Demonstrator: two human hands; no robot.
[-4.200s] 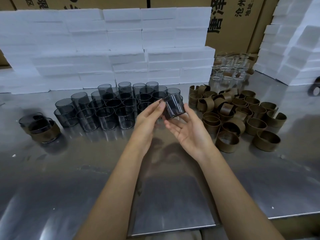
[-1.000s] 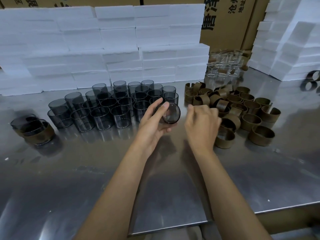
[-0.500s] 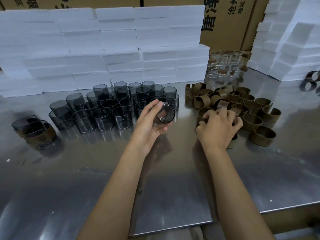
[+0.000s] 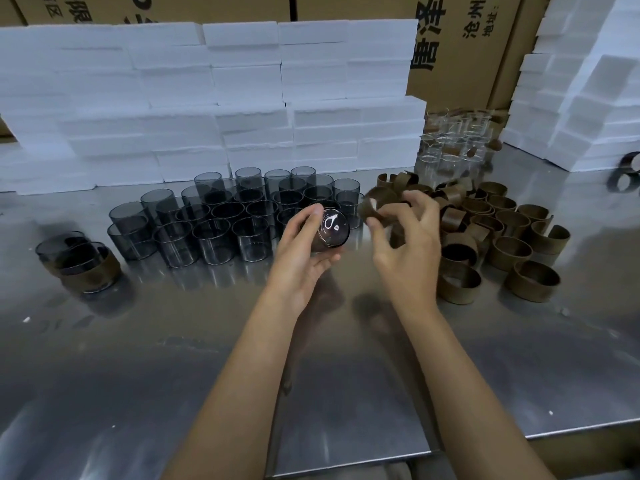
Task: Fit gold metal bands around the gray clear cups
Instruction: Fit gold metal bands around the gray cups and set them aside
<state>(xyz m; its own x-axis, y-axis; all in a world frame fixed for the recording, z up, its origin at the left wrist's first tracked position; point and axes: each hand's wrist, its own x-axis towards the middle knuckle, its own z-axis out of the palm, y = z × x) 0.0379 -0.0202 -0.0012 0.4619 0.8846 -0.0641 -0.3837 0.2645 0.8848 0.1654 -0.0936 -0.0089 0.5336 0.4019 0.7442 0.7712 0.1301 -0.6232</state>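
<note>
My left hand [image 4: 304,251] grips a gray clear cup [image 4: 333,227] on its side above the table, its base turned toward me. Just right of it my right hand [image 4: 405,244] pinches a gold metal band [image 4: 375,204] lifted off the pile, a short gap away from the cup. Several bare gray cups [image 4: 221,220] stand upright in a cluster behind my left hand. A heap of loose gold bands [image 4: 502,237] lies at the right. Two banded cups [image 4: 83,265] stand at the far left.
The work surface is a steel table [image 4: 173,358] with its front edge near me. White foam blocks [image 4: 207,98] are stacked along the back and at the right. Clear glass cups [image 4: 453,140] stand behind the bands. Cardboard boxes [image 4: 460,46] rise behind everything.
My right hand left the cup, reached into the band pile, and now has lifted one band back toward the cup. My left hand has kept hold of the cup throughout.
</note>
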